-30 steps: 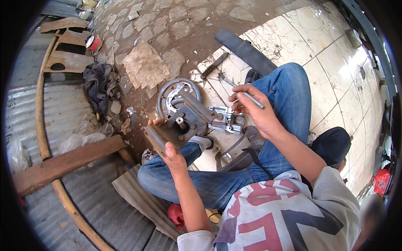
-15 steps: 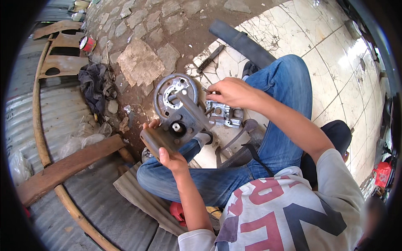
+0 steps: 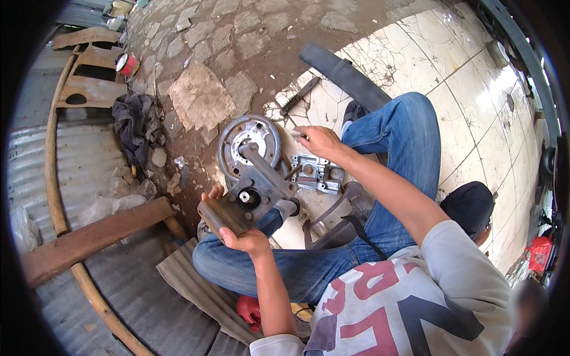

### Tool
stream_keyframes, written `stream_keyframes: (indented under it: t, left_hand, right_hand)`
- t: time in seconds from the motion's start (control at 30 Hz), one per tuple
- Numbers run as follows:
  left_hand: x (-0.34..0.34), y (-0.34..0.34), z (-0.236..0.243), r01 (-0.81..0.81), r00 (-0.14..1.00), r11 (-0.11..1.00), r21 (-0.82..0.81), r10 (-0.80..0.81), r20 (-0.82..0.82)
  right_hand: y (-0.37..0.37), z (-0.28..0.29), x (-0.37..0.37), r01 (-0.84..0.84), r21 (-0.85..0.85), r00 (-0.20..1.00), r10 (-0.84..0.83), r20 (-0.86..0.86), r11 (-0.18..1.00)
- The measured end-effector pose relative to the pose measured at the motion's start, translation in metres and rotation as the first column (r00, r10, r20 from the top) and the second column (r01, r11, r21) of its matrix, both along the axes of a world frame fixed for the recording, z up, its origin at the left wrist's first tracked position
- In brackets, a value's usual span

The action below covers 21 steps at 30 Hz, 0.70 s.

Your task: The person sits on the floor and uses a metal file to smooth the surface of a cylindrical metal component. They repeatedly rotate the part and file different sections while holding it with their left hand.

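A corrugated metal sheet (image 3: 71, 178) lay at the person's left, a wooden beam (image 3: 89, 237) across it. A heavy metal arm with a round brake plate (image 3: 249, 148) rested over the jeans-clad knees, plate end toward the stone paving. The left hand (image 3: 234, 234) gripped the arm's square near end. The right hand (image 3: 317, 141), its grip closed on a thin tool (image 3: 295, 134), hovered just beside the plate, above a grey metal cover (image 3: 317, 173) on the tiled floor.

An open-air repair yard, by the look of it — greasy metal parts (image 3: 261, 178) on a cracked tile floor (image 3: 469, 124), rough stone paving (image 3: 196, 59), corrugated sheet (image 3: 71, 172) and a dirty rag (image 3: 133, 127) lying around.
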State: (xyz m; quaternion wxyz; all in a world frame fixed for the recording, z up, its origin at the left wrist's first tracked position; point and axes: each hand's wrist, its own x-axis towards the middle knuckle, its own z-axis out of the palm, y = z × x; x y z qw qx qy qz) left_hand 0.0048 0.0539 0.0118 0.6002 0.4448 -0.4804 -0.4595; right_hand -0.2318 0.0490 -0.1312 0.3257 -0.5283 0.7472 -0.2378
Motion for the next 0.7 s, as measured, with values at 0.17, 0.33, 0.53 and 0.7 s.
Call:
stream_keyframes:
  t: [0.17, 0.33, 0.53, 0.7]
  left_hand:
    - [-0.002, -0.002, 0.0, -0.016, 1.0, 1.0, -0.007, 0.016, 0.023]
    - [-0.004, -0.004, 0.004, -0.025, 0.998, 1.0, -0.008, 0.026, 0.049]
    - [-0.01, 0.002, 0.007, -0.032, 0.998, 0.999, 0.011, 0.031, 0.062]
    - [-0.018, 0.004, 0.009, 0.006, 1.0, 0.999, 0.032, -0.007, 0.022]
  right_hand:
    - [0.043, -0.065, 0.023, 0.078, 0.198, 0.992, -0.056, -0.112, 0.977]
    - [0.073, -0.105, 0.046, -0.229, 0.155, 0.973, 0.233, -0.004, 0.961]
    - [0.073, -0.112, 0.079, -0.459, 0.378, 0.858, 0.511, -0.045, 0.804]
    - [0.086, -0.142, 0.09, -0.481, 0.599, 0.798, 0.603, -0.003, 0.64]
